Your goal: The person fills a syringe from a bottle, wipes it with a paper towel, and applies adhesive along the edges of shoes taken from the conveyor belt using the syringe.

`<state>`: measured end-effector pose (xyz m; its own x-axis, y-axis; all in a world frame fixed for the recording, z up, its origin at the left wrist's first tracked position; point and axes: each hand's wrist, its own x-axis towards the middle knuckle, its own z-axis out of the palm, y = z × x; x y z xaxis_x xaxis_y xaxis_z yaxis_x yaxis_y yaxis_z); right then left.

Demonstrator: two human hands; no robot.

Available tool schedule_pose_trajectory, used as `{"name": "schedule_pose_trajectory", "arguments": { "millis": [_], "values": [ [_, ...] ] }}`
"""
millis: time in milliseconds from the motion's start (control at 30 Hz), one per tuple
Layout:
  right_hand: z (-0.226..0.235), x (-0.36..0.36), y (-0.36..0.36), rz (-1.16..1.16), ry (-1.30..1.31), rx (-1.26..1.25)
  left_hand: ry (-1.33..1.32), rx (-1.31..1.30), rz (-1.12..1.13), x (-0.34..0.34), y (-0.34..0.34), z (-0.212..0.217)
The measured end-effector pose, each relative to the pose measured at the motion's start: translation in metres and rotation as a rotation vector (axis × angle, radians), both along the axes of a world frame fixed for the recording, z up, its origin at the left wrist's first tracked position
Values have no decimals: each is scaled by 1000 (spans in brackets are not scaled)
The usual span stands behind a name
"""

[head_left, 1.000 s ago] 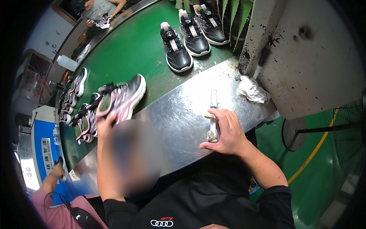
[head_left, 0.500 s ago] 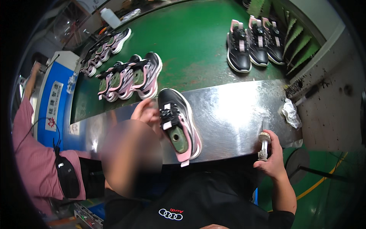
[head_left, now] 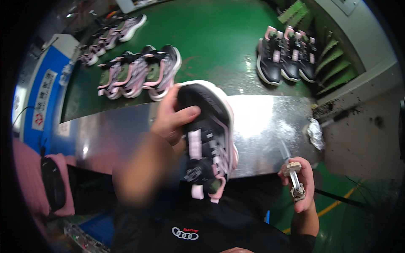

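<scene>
A black and pink sneaker (head_left: 206, 126) with a white sole is lifted above the metal table edge, its toe pointing away from me. My left hand (head_left: 175, 116) is closed on its toe end, thumb across the black upper; the left forearm is blurred. At the right, my right hand (head_left: 301, 179) is wrapped round a syringe (head_left: 294, 173). Its clear barrel points away over the metal and its flange and plunger end look crusted. Whether anything is inside the barrel I cannot tell.
Similar sneakers (head_left: 162, 74) stand in a row on the green surface (head_left: 215, 38) beyond the steel strip (head_left: 257, 126), with more shoes (head_left: 130, 27) farther left. Several black sneakers (head_left: 270, 59) stand far right. Crumpled white material (head_left: 315, 134) lies by the right-hand panel. A person in pink (head_left: 29, 181) is at left.
My left hand has taken hold of the sneaker's toe and raised it off the metal, closer to me. The right hand with the syringe has moved slightly nearer. The view has shifted a little.
</scene>
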<state>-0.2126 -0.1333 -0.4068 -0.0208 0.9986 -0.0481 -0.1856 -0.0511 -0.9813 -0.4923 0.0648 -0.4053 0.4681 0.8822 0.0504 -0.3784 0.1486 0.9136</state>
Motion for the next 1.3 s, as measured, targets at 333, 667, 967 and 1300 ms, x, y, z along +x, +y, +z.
{"name": "schedule_pose_trajectory", "arguments": {
  "millis": [333, 667, 967, 1300],
  "values": [
    [45, -51, 47, 290, 471, 353, -184, -142, -142, -19, -27, -11],
    [62, -70, 63, 467, 553, 298, -181, 160, -221, -21, -31, -17],
    [59, -78, 71, 487, 548, 279, -174, 284, -227, -21, -29, -14],
    [67, -80, 63, 343, 414, 228, -249, 186, -256, -22, -32, -9]
  ]
}}
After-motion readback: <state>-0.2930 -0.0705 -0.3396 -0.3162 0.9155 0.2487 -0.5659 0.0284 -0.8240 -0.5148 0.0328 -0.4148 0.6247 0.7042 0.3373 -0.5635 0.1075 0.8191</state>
